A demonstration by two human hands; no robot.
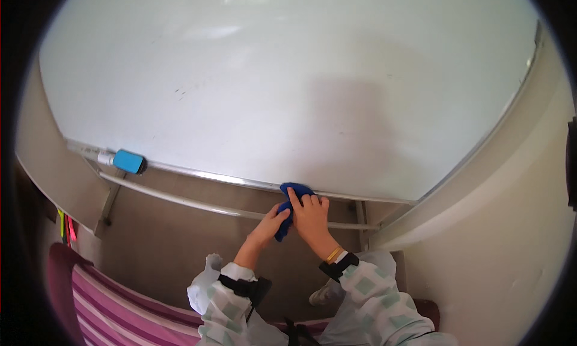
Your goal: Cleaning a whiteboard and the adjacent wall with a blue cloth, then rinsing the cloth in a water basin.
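Observation:
A large whiteboard (225, 98) fills the upper part of the head view, with a few small dark marks on it. Right of the middle of its metal bottom frame (216, 177), a blue cloth (297, 189) lies against the edge. My right hand (311, 217) presses the cloth there with its fingers. Lower and to the left, my left hand (269, 224) grips the hanging part of the same cloth between thumb and fingers. A blue whiteboard eraser (128, 161) rests at the left end of the frame, beside a white cylindrical thing (105, 157).
A white metal crossbar (180, 202) of the stand runs below the board. Purple striped fabric (130, 305) covers something at the lower left. A pale wall (500, 238) rises at the right. Yellow and pink strips (67, 229) hang at the left.

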